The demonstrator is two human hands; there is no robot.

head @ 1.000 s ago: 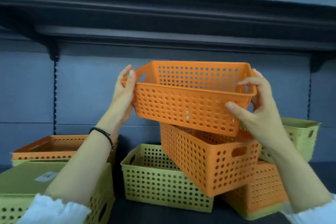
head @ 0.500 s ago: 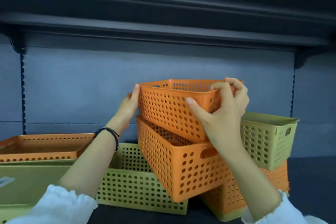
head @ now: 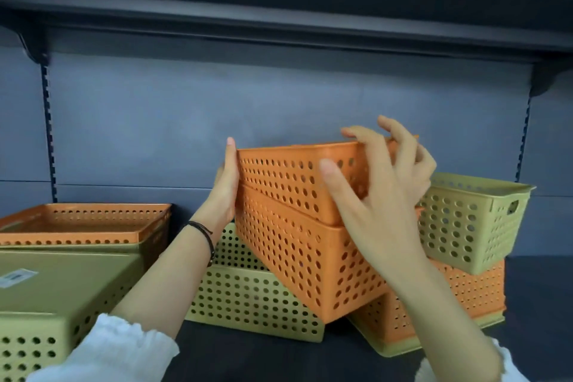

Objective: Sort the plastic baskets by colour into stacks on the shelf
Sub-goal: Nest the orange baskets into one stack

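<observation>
Baskets fill the dark shelf (head: 542, 288). At far left a green basket (head: 55, 298) sits low, an orange tray basket (head: 83, 223) behind it. The left hand (head: 224, 192) lies flat, fingers straight and together, pressed against the left end of the top orange basket (head: 294, 183), which sits nested and tilted in a second orange basket (head: 310, 260); that one leans on a green basket (head: 254, 298). The right hand (head: 381, 195) is spread wide, fingertips curled at the top basket's right rim, thumb off the wall. Further right, a small green basket (head: 471, 220) rests on another orange one (head: 474, 291).
</observation>
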